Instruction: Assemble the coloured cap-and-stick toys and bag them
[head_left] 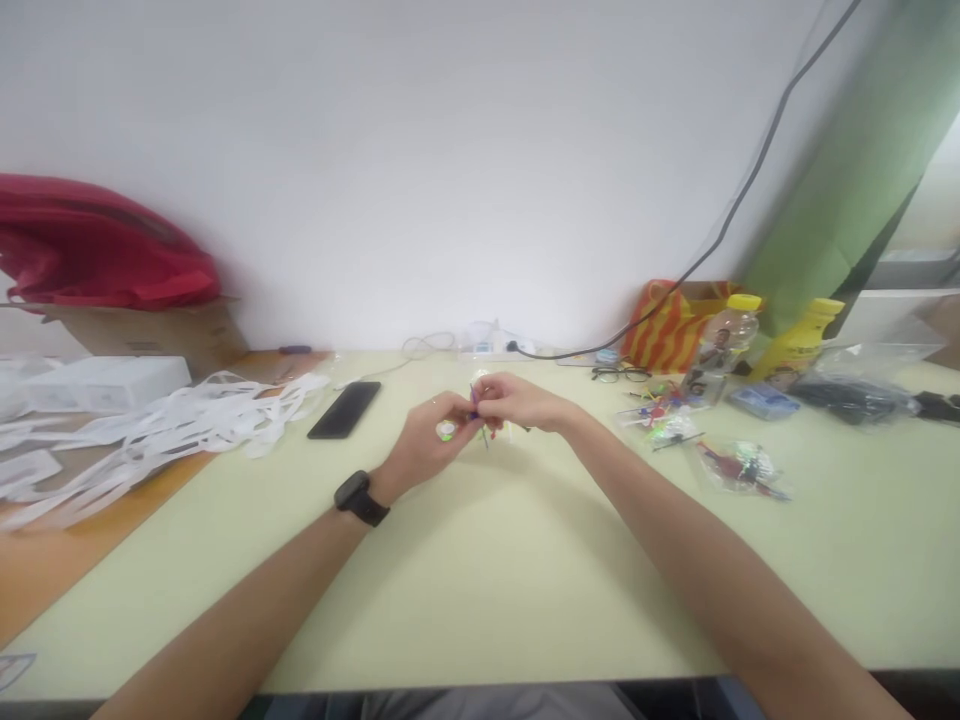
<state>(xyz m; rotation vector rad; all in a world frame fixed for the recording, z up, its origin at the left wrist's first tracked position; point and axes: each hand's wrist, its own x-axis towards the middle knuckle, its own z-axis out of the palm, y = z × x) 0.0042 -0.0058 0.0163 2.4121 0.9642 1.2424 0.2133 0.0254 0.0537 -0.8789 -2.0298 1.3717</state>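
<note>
Both hands meet over the middle of the pale table [480, 580]. My left hand [429, 437], with a black watch [361, 497] on its wrist, pinches a small purple-blue part [474, 398] between thumb and finger. From the other side my right hand [519, 401] pinches at the same part, its fingertips touching those of the left. A thin dark rod sticks out below the fingertips. Small coloured pieces, some yellow and red, lie behind and under the hands, largely hidden. The part's exact kind is too small to make out.
A black phone [345, 410] and tangled white strips [225, 410] lie left. On the right are bagged colourful parts [742, 465], loose coloured pieces [660, 410], glasses [621, 374], a clear bottle [724, 345] and a yellow bottle [802, 340]. A power strip [487, 341] sits by the wall.
</note>
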